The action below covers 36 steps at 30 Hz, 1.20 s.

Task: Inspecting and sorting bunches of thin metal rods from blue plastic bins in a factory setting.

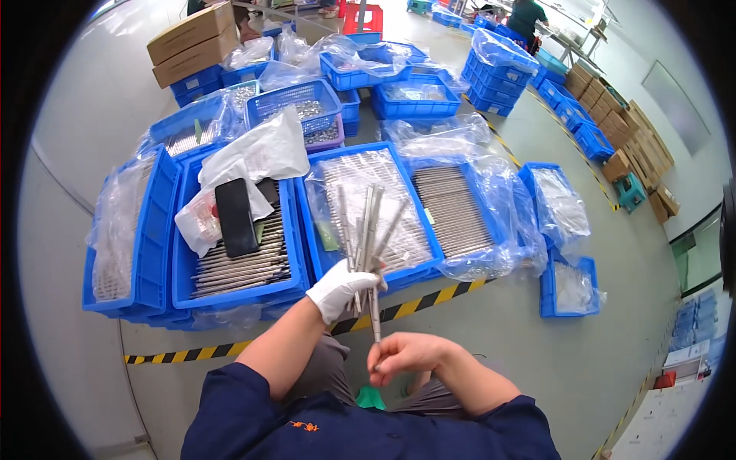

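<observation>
My left hand (336,293), in a white glove, is closed round a bundle of slim metal rods (366,230) that fan out at their upper ends. My bare right hand (410,355) pinches the lower end of one rod (375,318), which hangs below the bundle. Just beyond the bundle, a blue bin (420,270) holds rows of rods under clear plastic. To its left stands another blue bin (230,297) of metal rods, with a black phone (234,218) and white plastic bags (261,149) lying on top.
On the right, an uncovered row of rods (452,211) fills a plastic-lined bin. Farther back are a blue basket (291,103) of small metal parts, stacked blue crates (494,84) and cardboard boxes (192,46). Black-and-yellow tape (414,305) crosses the floor before me. Someone (527,19) is at the far right.
</observation>
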Each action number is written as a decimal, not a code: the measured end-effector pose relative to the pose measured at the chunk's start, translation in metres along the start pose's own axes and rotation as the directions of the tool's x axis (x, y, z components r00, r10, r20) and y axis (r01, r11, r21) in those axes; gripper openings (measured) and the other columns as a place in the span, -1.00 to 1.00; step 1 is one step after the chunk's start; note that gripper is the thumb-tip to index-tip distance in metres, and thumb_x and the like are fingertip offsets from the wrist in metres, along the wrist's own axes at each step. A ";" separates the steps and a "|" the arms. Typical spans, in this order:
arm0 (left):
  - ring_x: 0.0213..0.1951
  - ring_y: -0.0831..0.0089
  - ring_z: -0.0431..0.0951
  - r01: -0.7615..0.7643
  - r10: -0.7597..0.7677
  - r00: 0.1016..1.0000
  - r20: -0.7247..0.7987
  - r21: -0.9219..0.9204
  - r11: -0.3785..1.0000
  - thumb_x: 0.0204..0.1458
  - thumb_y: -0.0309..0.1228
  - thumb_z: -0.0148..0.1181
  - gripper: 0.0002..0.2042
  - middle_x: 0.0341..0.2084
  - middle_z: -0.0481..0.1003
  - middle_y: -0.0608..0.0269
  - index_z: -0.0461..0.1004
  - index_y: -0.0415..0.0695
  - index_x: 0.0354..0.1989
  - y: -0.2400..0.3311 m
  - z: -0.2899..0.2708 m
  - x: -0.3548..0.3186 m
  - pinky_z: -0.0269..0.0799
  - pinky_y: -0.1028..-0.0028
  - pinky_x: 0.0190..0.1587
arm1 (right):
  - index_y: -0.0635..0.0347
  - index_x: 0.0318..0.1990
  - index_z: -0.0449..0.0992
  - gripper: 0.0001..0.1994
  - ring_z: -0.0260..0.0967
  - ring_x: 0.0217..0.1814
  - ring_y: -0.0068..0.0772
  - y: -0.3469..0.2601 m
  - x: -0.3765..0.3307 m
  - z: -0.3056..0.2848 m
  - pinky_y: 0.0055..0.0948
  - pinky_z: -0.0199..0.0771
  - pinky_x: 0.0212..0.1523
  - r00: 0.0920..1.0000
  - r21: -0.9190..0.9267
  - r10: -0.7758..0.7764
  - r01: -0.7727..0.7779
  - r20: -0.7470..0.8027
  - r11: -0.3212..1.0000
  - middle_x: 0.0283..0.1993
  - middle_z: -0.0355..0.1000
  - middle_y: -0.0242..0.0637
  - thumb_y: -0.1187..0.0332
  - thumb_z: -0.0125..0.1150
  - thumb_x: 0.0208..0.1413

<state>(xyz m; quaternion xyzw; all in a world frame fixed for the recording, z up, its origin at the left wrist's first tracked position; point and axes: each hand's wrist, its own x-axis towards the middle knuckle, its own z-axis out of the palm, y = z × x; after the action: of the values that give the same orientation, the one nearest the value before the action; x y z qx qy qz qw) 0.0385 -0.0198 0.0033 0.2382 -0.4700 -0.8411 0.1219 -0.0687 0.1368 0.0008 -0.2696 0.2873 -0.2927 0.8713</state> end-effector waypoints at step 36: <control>-0.52 0.64 0.33 0.241 -0.288 0.953 0.093 0.344 0.907 -0.21 -0.38 0.13 -0.74 -0.55 0.40 0.37 0.45 -0.19 -0.30 -0.016 0.023 -0.009 0.25 0.59 -0.46 | 0.25 -0.35 0.42 -0.82 0.31 -0.35 -0.66 -0.048 -0.080 -0.042 -0.68 0.29 -0.29 0.378 -0.457 -0.614 0.428 -0.693 0.780 -0.38 0.40 -0.38 0.54 0.21 -0.19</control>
<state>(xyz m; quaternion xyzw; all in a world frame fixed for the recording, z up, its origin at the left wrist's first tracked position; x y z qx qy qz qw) 0.0345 0.0090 0.0026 0.2563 -0.5745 -0.7743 -0.0687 -0.1665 0.1445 0.0301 -0.2668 0.5813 -0.6112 0.4662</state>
